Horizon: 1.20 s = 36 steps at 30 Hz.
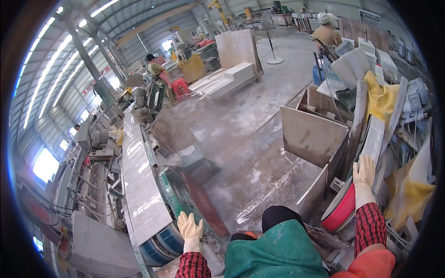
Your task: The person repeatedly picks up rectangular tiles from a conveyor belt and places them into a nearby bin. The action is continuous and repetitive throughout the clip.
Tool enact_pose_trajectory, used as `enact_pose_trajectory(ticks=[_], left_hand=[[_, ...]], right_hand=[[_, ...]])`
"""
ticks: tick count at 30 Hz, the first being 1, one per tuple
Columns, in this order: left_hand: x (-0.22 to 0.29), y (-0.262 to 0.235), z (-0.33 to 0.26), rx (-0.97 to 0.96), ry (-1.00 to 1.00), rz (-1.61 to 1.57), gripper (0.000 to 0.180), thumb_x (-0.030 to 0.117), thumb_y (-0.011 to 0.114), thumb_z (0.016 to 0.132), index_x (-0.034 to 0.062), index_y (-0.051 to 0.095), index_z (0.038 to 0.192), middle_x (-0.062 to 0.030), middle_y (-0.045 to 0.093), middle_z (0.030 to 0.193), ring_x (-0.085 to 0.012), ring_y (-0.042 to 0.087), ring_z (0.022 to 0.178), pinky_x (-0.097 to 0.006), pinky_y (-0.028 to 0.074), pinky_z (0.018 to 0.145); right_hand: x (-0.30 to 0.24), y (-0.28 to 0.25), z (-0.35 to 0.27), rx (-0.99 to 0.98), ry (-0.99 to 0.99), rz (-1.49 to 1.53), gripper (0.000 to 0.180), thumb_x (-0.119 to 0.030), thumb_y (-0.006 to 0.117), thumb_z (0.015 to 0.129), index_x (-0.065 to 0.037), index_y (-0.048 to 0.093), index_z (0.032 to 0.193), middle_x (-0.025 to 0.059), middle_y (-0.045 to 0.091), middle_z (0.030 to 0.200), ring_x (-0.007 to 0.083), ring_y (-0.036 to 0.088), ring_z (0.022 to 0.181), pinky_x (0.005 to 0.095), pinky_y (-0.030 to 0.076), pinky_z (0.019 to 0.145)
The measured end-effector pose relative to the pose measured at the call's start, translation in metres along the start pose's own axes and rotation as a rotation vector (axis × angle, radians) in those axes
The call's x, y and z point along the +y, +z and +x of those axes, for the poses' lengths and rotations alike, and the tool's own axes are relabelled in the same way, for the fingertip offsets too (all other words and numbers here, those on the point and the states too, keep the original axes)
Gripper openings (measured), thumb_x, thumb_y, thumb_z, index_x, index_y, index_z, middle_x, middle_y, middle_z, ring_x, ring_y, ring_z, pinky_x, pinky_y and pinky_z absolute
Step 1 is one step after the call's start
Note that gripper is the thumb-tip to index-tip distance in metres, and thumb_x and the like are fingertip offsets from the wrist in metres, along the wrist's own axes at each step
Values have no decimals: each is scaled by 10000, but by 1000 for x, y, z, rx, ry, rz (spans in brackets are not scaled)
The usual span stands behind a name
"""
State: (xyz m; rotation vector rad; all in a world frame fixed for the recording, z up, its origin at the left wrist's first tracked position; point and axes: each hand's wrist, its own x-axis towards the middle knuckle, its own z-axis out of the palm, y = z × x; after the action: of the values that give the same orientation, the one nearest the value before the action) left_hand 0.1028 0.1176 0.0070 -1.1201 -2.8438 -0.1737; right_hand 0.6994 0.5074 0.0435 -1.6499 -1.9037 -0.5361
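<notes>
Right hand (364, 172) flat, fingers spread on leaning stone slab (373, 139); left hand (189, 228) open, empty. Slab likely heavy, stiff, chip-prone; grip both long edges.

Bright daylight from roof skylights; fisheye bending, dark rim; distance perhaps soft.

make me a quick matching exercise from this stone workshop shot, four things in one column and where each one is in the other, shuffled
Things:
1. left hand
2. right hand
3. red basin
4. pale stone slab

Places:
A. lying flat along the machine bed on the left
B. on edge just below the right hand
C. raised at the near end of the machine bed
D. resting on the leaning stone pieces at right

Pairs: 1-C, 2-D, 3-B, 4-A
</notes>
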Motion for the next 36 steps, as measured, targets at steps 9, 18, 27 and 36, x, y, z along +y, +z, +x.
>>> enact_pose_trajectory(ticks=[9,18,27,36], left_hand=[[-4,4,-1,50,20,-23,613,406,713,887,47,554,1358,-295,321,1600,-456,299,1487,-509,220,1233],[-4,4,-5,90,7,-50,618,422,720,877,48,580,1348,-279,345,1594,-446,309,1486,-507,222,1234],[5,-5,-6,115,10,-110,603,433,714,881,46,606,1331,-267,376,1582,-441,332,1476,-515,226,1233],[-7,-8,-12,115,21,-137,585,412,713,884,47,603,1327,-288,370,1579,-453,330,1476,-518,216,1238]], right_hand=[[-9,-14,-5,-96,58,8,423,-300,614,919,-53,587,1261,147,580,1259,375,515,1200,510,394,1059],[-40,-43,-4,-408,429,-58,540,-414,599,975,-193,508,1459,30,425,1573,296,310,1507,655,356,1130],[-19,-11,-14,-400,483,-37,539,-337,664,918,-135,572,1409,103,453,1565,329,309,1506,512,337,1202],[-81,-85,-17,-573,715,-13,905,-462,839,762,-204,422,1523,118,387,1554,374,336,1462,530,368,1173]])
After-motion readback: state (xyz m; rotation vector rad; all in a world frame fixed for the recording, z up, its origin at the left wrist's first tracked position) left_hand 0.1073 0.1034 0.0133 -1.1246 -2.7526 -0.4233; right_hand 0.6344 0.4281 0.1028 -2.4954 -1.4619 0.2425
